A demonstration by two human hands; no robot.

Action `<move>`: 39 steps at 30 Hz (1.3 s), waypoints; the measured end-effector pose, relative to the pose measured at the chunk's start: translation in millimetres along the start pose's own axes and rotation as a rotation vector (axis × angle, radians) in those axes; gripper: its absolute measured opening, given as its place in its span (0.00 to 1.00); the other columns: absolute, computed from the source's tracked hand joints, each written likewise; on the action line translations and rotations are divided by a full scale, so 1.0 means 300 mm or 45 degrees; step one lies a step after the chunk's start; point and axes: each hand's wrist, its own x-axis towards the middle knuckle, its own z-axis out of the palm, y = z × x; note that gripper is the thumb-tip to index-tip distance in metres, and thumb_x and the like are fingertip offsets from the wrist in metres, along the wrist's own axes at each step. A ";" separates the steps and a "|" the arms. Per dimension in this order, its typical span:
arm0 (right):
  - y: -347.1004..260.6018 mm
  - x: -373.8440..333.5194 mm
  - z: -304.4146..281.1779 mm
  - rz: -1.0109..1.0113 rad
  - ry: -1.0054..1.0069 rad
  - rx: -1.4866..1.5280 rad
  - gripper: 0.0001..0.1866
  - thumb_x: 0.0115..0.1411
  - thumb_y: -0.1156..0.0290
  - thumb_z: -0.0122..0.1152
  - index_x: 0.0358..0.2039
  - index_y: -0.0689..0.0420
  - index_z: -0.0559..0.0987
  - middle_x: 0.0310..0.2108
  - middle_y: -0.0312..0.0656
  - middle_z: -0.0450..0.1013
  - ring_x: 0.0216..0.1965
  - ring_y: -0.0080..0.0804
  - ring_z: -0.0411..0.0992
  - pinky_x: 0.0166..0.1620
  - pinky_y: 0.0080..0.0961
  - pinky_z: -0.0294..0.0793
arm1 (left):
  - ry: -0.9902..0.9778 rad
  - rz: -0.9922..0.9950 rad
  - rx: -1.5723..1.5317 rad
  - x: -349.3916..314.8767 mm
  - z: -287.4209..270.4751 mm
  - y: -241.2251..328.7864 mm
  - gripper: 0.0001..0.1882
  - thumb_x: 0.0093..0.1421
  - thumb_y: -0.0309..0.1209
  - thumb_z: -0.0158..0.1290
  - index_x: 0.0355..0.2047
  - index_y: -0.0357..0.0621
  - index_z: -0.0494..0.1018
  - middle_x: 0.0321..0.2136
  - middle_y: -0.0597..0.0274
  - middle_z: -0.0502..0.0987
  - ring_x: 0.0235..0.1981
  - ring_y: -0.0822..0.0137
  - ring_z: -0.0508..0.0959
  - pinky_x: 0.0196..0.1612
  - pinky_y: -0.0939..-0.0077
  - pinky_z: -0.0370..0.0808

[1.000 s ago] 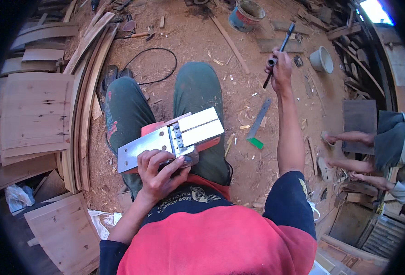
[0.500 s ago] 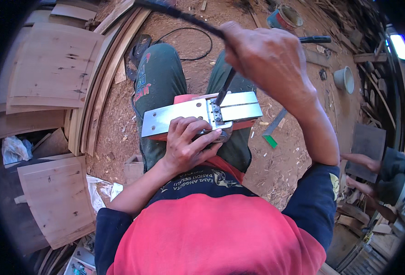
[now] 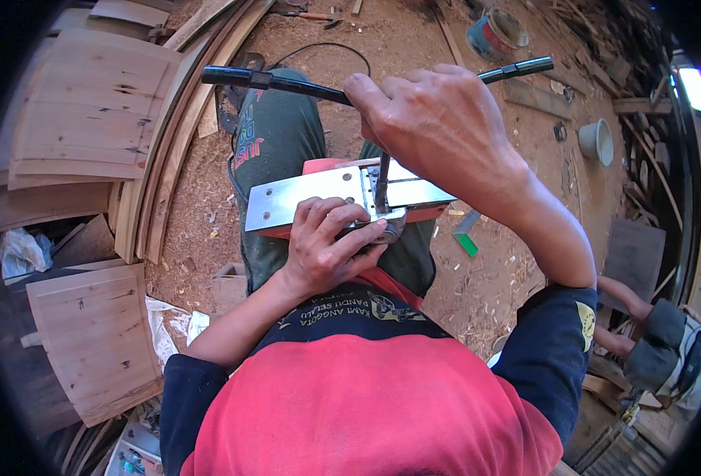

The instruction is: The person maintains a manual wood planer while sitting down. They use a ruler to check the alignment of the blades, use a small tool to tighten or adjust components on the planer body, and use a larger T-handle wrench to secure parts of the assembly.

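Observation:
An upturned electric planer [image 3: 300, 196] with a red body and shiny metal sole lies across my lap. My left hand [image 3: 326, 242] is closed on its near side, fingers curled over the sole by the cutter block. My right hand [image 3: 445, 123] grips a black three-armed socket wrench [image 3: 287, 85] at its hub. Two of its arms stick out left and right from the fist. The third points down, its end resting on the near part of the cutter block, where it hides the bolt under it.
On the sawdust-strewn floor lies a square with a green end [image 3: 466, 244]. Wooden panels [image 3: 96, 341] and long boards [image 3: 184, 151] stand at the left. A grey bucket [image 3: 596, 141] and a red-blue bucket [image 3: 497, 33] are at the far right. Another person [image 3: 668, 349] sits at the right.
The wrench's lower end has shifted nearer to me along the cutter block. Its left arm has swung down into fuller view as my right hand turned. My left hand stays on the planer.

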 end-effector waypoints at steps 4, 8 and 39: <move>0.009 -0.006 0.005 -0.009 0.013 0.021 0.04 0.63 0.67 0.60 0.36 0.51 0.79 0.20 0.40 0.80 0.25 0.35 0.84 0.26 0.31 0.76 | 0.004 -0.001 -0.002 -0.001 0.002 0.000 0.23 0.43 0.33 0.75 0.42 0.55 0.84 0.40 0.68 0.78 0.45 0.59 0.77 0.48 0.59 0.71; 0.030 -0.009 0.032 -0.086 0.125 0.082 0.05 0.61 0.66 0.61 0.37 0.49 0.80 0.24 0.36 0.80 0.30 0.33 0.83 0.34 0.31 0.76 | -0.002 0.000 0.010 -0.002 0.001 0.000 0.24 0.43 0.33 0.75 0.43 0.55 0.84 0.40 0.68 0.78 0.45 0.59 0.77 0.48 0.59 0.71; 0.588 -0.384 0.343 1.375 0.703 1.209 0.30 0.68 0.47 0.50 0.20 0.61 0.71 0.21 0.46 0.69 0.28 0.44 0.69 0.42 0.44 0.73 | -0.028 0.009 0.048 0.002 -0.004 0.004 0.23 0.43 0.36 0.76 0.41 0.54 0.83 0.44 0.67 0.82 0.44 0.60 0.78 0.49 0.60 0.72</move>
